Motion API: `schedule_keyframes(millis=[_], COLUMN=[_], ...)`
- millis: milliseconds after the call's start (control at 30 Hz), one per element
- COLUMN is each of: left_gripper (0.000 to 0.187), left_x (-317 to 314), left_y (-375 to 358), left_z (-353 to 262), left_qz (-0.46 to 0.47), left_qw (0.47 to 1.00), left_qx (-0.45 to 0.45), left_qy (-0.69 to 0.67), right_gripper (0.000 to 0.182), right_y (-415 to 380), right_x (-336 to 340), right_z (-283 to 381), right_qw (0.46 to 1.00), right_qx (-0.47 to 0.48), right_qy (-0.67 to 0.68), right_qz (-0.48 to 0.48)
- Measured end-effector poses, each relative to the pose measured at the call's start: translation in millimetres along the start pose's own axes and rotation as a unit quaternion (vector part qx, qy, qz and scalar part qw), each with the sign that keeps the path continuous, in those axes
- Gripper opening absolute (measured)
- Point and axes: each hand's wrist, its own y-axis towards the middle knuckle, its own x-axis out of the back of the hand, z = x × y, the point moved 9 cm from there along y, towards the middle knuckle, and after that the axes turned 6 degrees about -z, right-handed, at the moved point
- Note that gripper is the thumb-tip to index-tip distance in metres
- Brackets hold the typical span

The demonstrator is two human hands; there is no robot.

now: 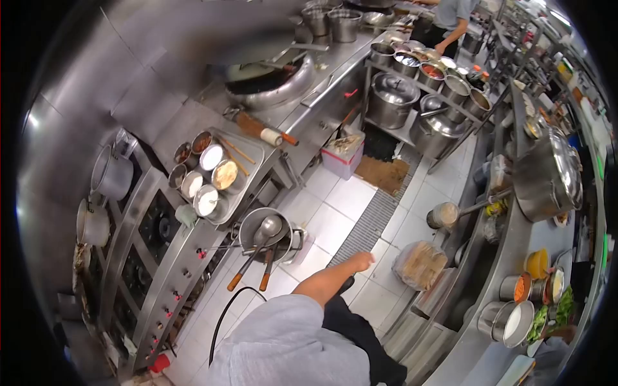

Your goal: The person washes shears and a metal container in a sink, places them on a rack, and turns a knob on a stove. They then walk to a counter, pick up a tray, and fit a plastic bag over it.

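Note:
My left hand (362, 260) is stretched over the tiled floor with its fingers curled closed, and no object shows in it. A bare forearm leads back to my grey sleeve at the bottom of the head view. Nearest to the hand on the right is a plastic-wrapped brown stack (420, 265). To the left, a steel pot (246, 226) holds a ladle (271, 225) and another wooden-handled utensil (267, 270). My right hand is out of view.
A gas range (145, 257) and a tray of seasoning bowls (256, 154) line the left. A wok (273, 90) stands farther back. On the right, a counter carries a large pot (547, 174) and food containers. A co-worker (454, 26) stands at the far end.

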Motion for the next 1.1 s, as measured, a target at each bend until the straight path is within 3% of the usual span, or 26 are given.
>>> schedule_keyframes(millis=[67, 167, 200, 233, 267, 300, 333, 367, 400, 467, 500, 533, 633, 667, 700, 800, 867, 900, 967, 1000, 1067, 1100], left_gripper=[0.024, 0.021, 0.017, 0.017, 0.021, 0.022, 0.023, 0.025, 0.028, 0.026, 0.025, 0.024, 0.023, 0.023, 0.023, 0.024, 0.026, 0.018, 0.017, 0.021, 0.026, 0.026], left_x=[41, 39, 8, 33, -39, -33, -24, -15, -39, 1, 10, 20, 29, 27, 21, -15, -62, -76, -134, -170, -208, -219], left_y=[-8, -21, -18, -34, -33, -43, -52, -62, -91, -106, -105, -117, -143, -149, -153, -154, -153, -166, -196, -198, -260, -291], left_z=[-48, -62, -37, -50, 35, 57, 75, 86, 138, 132, 135, 130, 96, 81, 70, 17, -33, -74, -153, -172, -264, -301], left_qz=[0.033, 0.1, 0.032, 0.031, 0.047, 0.092, 0.138, 0.186, 0.218, 0.36, 0.378, 0.367, 0.379, 0.381, 0.381, 0.388, 0.4, 0.35, 0.4, 0.413, 0.459, 0.466], left_qw=[0.983, 0.972, 0.992, 0.998, 0.998, 0.993, 0.981, 0.962, 0.874, 0.879, 0.91, 0.912, 0.896, 0.896, 0.895, 0.901, 0.906, 0.924, 0.913, 0.909, 0.861, 0.821], left_qx=[0.136, 0.151, -0.05, -0.056, -0.04, -0.032, -0.029, -0.033, -0.301, -0.178, 0.014, 0.145, 0.202, 0.202, 0.204, 0.158, 0.111, 0.154, 0.083, 0.018, -0.189, -0.293], left_qy=[-0.115, -0.149, -0.111, -0.018, 0.0, 0.065, 0.132, 0.196, 0.313, 0.258, 0.169, 0.11, 0.109, 0.109, 0.11, 0.112, 0.088, -0.008, 0.01, 0.061, 0.109, 0.15], right_gripper=[0.025, 0.023, 0.023, 0.022, 0.022, 0.021, 0.026, 0.028, 0.027, 0.022, 0.021, 0.021, 0.023, 0.025, 0.026, 0.026, 0.031, 0.032, 0.032, 0.032, 0.03, 0.03], right_y=[0, 4, 9, 4, 7, 1, -1, -13, -14, -27, -41, -54, -106, -123, -142, -211, -257, -292, -344, -355, -386, -386], right_x=[2, 2, 1, -4, -23, -29, -25, -17, -21, -42, -46, -62, -103, -125, -143, -203, -213, -213, -186, -173, -138, -122], right_z=[13, 38, 52, 67, 92, 110, 130, 144, 123, 94, 84, 49, -39, -76, -112, -244, -312, -332, -348, -348, -365, -369], right_qw=[1.0, 0.999, 0.997, 0.993, 0.985, 0.973, 0.975, 0.974, 0.975, 0.977, 0.971, 0.974, 0.973, 0.975, 0.983, 0.979, 0.948, 0.921, 0.871, 0.871, 0.792, 0.801], right_qx=[0.006, 0.033, 0.059, 0.083, 0.115, 0.131, 0.169, 0.178, 0.135, 0.111, 0.119, 0.076, 0.012, 0.021, -0.022, -0.126, -0.229, -0.278, -0.305, -0.3, -0.329, -0.316], right_qy=[0.011, 0.04, 0.058, 0.087, 0.128, 0.187, -0.129, -0.074, -0.05, 0.03, 0.053, 0.056, 0.059, -0.008, -0.086, -0.049, 0.045, 0.097, 0.172, 0.177, 0.278, 0.272], right_qz=[0.004, 0.002, 0.001, -0.009, -0.017, -0.038, -0.061, -0.123, -0.168, -0.178, -0.201, -0.206, -0.223, -0.222, -0.16, -0.154, -0.215, -0.254, -0.344, -0.346, -0.433, -0.43])
